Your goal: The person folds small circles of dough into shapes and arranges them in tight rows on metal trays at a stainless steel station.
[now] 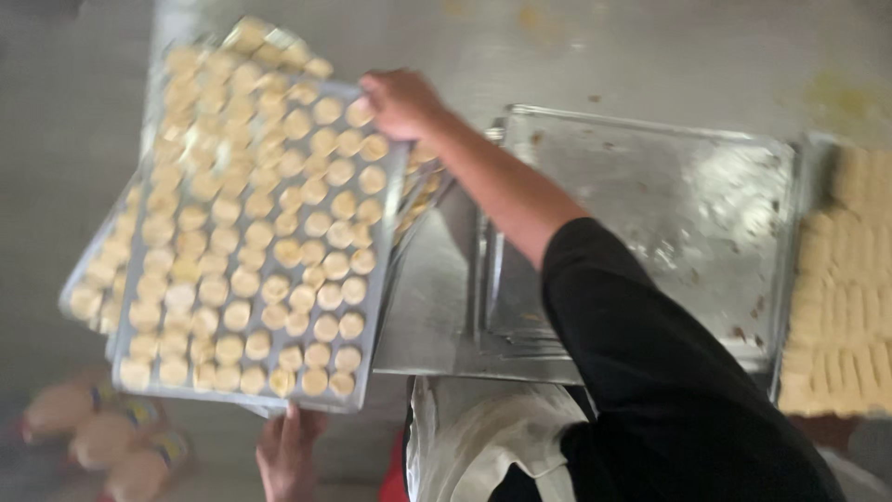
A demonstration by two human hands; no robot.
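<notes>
Clearly blurred, the tray (139,358) carries rows of pale round dough pieces (279,251).

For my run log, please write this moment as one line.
right hand: grips far edge of filled tray | left hand: supports near edge | empty tray: on table

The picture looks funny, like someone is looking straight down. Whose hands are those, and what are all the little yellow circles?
The camera sits on a person's head and looks down, so you see that person's own arms. The right hand grips the far edge of a metal tray and the left hand holds its near edge. The tray is full of small round pale dough pieces in rows. More filled trays lie under it. Beside it lies an empty tray, and at the far right another tray of pale pieces. The picture is blurry.
</notes>
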